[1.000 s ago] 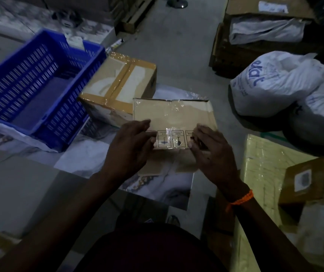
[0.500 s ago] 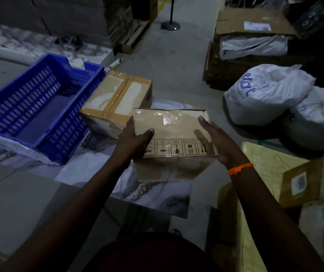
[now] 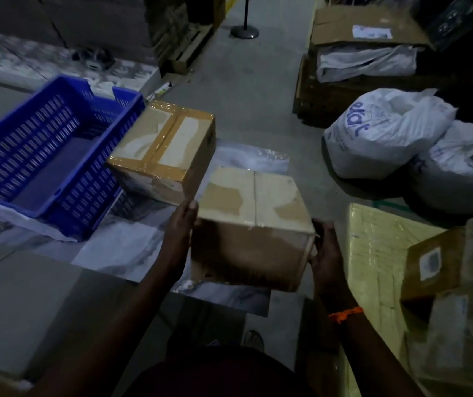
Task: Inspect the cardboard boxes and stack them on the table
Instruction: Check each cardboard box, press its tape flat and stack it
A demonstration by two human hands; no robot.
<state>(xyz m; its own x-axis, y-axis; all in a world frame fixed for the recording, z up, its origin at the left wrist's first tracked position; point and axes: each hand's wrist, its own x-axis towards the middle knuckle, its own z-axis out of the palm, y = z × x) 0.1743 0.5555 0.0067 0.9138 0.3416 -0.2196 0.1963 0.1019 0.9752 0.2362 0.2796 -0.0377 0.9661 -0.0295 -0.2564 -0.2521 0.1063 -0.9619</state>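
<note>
I hold a plain cardboard box (image 3: 251, 224) in the air at the centre of the view, its taped seam facing up. My left hand (image 3: 179, 233) presses flat against its left side. My right hand (image 3: 324, 250) grips its right side, an orange band on that wrist. Behind and to the left sits a second cardboard box (image 3: 163, 150) sealed with brown tape, resting on a marble-patterned sheet (image 3: 120, 247) beside the crate.
A blue plastic crate (image 3: 43, 159) stands at the left. Two white sacks (image 3: 384, 133) lie at the right. A yellow wrapped parcel (image 3: 372, 253) and labelled boxes (image 3: 435, 259) crowd the near right. Open cartons (image 3: 364, 30) sit at the back right.
The box has been turned in my hands: the side with printed handling symbols no longer faces me and the seamed face is up. My hands shifted to its left and right sides.
</note>
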